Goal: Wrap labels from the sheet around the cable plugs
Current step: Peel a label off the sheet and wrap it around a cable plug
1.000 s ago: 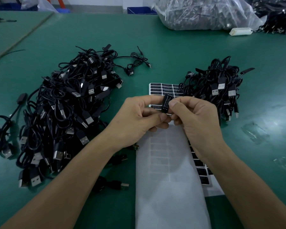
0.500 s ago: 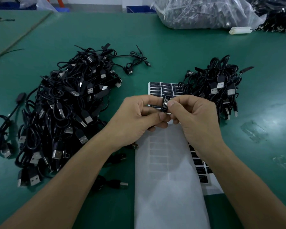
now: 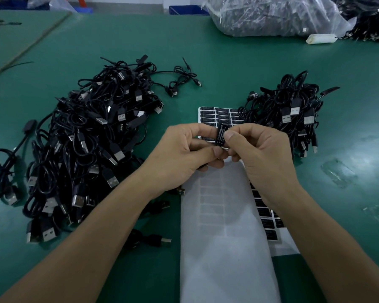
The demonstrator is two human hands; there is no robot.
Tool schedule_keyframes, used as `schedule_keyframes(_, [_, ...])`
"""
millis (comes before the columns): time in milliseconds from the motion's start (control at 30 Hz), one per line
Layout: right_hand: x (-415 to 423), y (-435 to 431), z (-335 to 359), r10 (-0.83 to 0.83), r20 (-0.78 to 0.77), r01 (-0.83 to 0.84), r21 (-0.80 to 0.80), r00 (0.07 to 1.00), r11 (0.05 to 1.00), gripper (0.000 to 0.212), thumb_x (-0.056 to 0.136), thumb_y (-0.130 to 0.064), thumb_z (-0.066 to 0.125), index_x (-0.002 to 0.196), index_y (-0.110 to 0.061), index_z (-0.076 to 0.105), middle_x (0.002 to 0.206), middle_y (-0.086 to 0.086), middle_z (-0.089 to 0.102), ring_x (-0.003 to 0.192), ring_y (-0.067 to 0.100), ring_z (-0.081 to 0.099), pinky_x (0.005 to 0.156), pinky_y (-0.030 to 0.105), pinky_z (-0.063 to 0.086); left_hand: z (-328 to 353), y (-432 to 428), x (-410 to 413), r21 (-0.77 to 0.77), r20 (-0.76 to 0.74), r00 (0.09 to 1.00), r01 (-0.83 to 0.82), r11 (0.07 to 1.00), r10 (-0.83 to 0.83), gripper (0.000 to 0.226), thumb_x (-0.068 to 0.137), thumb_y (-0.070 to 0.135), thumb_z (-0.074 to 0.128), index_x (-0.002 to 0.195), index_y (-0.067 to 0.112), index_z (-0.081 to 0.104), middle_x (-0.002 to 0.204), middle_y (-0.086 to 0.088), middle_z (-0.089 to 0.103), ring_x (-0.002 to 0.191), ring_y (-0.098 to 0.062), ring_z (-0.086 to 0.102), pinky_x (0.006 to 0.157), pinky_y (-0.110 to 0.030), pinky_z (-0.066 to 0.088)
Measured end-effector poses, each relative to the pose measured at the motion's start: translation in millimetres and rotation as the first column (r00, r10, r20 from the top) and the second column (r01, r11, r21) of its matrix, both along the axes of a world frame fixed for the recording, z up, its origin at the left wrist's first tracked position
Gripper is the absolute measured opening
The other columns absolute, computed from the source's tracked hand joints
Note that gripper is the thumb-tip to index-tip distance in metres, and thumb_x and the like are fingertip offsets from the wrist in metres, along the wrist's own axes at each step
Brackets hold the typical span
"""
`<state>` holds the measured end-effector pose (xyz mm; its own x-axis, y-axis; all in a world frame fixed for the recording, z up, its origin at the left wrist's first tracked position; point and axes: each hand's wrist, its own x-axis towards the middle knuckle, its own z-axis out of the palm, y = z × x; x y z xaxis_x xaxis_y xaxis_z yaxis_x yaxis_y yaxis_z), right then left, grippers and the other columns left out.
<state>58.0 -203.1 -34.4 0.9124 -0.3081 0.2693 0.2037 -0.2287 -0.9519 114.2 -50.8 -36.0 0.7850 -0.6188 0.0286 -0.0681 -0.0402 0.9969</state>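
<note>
Green table (image 3: 228, 62) is filling my head view, and both hands are meeting above its middle. The left hand (image 3: 184, 154) is pinching a black plug (image 3: 219, 143) by its lower end, grip narrow between thumb and fingers. The right hand (image 3: 263, 154) is pinching the same plug higher up, its thumb pressing on the white-lettered label (image 3: 221, 131) lying against the plug. Just behind the hands the label sheet (image 3: 219, 113) is lying flat, with white paper (image 3: 223, 248) covering its near part. I am seeing a large heap of cables (image 3: 85, 145) lying to the left and a smaller heap of cables (image 3: 293, 114) overlapping the sheet's far right corner. A plastic bag (image 3: 271, 16) is sitting at the far edge.
</note>
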Motion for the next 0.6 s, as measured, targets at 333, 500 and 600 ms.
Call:
schedule_keyframes(333, [0.4, -2.0, -0.9, 0.003, -0.007, -0.003, -0.024, 1.000, 1.000, 0.021, 0.092, -0.007, 0.065, 0.074, -0.016, 0.070, 0.058, -0.008, 0.064, 0.056, 0.003, 0.057, 0.058, 0.019, 0.050, 0.2, 0.3, -0.4, 0.004, 0.004, 1.000, -0.004, 1.000, 0.004, 0.016, 0.093, 0.010, 0.070, 0.103, 0.022, 0.068, 0.086, -0.001, 0.079, 0.076, -0.011, 0.075, 0.065, -0.019, 0.055])
schedule_keyframes(500, [0.2, -2.6, -1.2, 0.014, -0.012, -0.014, -0.022, 1.000, 1.000, 0.021, 0.093, -0.007, 0.065, 0.074, -0.015, 0.071, 0.059, -0.007, 0.063, 0.057, 0.004, 0.057, 0.058, 0.019, 0.050, 0.1, 0.2, -0.1, 0.004, -0.005, 1.000, -0.009, 1.000, 0.009, 0.016, 0.093, 0.009, 0.069, 0.104, 0.021, 0.068, 0.086, -0.002, 0.079, 0.075, -0.010, 0.075, 0.065, -0.018, 0.055])
schedule_keyframes(600, [0.1, -2.1, -0.6, 0.014, -0.010, -0.014, -0.024, 1.000, 1.000, 0.023, 0.093, -0.007, 0.065, 0.073, -0.017, 0.071, 0.059, -0.008, 0.064, 0.056, 0.003, 0.056, 0.058, 0.018, 0.050, 0.3, 0.5, -0.3, 0.005, -0.002, 1.000, -0.008, 1.000, 0.008, 0.016, 0.093, 0.009, 0.069, 0.104, 0.021, 0.068, 0.085, -0.001, 0.079, 0.075, -0.011, 0.075, 0.064, -0.018, 0.055])
